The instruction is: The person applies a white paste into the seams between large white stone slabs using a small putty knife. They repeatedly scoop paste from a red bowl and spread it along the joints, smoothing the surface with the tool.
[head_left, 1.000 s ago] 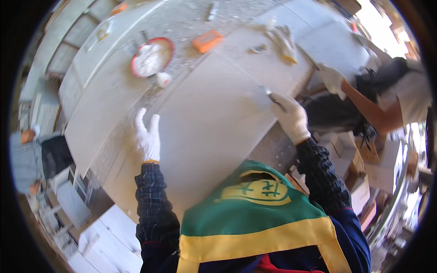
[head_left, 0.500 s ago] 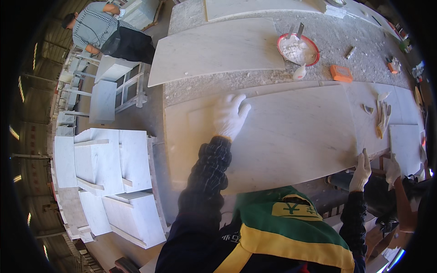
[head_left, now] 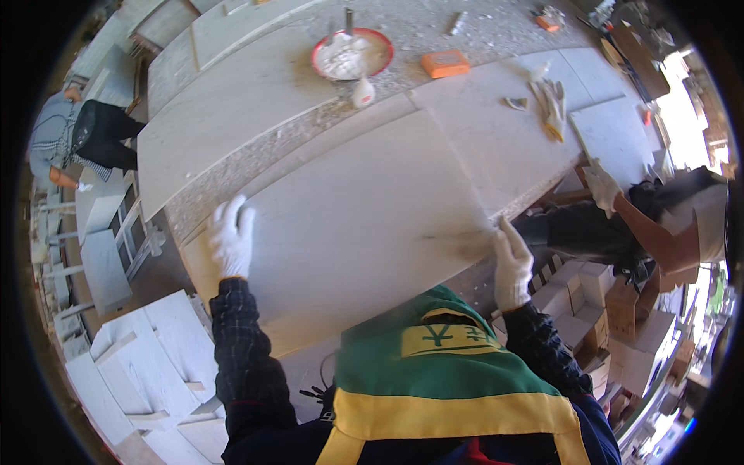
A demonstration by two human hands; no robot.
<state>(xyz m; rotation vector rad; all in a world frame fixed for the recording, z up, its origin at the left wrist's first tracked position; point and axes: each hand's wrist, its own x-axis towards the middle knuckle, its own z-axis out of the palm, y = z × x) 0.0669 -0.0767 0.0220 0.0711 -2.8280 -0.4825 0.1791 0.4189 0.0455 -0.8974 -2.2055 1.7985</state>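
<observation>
While both gloved hands are well apart, one at each end of the pale stone slab point(head_left: 364, 201), the left hand point(head_left: 231, 239) is at the slab's left end with its fingers spread. At the slab's near right corner is the right hand point(head_left: 512, 267), fingers and thumb up by the edge; whether it pinches the stone, I cannot tell. Green cloth with a yellow border point(head_left: 449, 372) on the wearer is just below the slab's near edge.

The slab lies flat on the crumb-strewn worktable point(head_left: 508, 27). Beyond its far edge are a white bottle point(head_left: 363, 94), a red-rimmed bowl point(head_left: 376, 33) of white matter with two upright tools, and an orange block point(head_left: 446, 63). Right of the slab lie a small grey piece point(head_left: 515, 102) and loose gloves point(head_left: 552, 108); farther right, a co-worker's gloved hand point(head_left: 602, 190) is near a smaller slab point(head_left: 612, 139). Boxes point(head_left: 573, 298) are below it. Stacked white slabs point(head_left: 147, 372) stand to the big slab's lower left, and another person point(head_left: 108, 132) bends well off to its left.
</observation>
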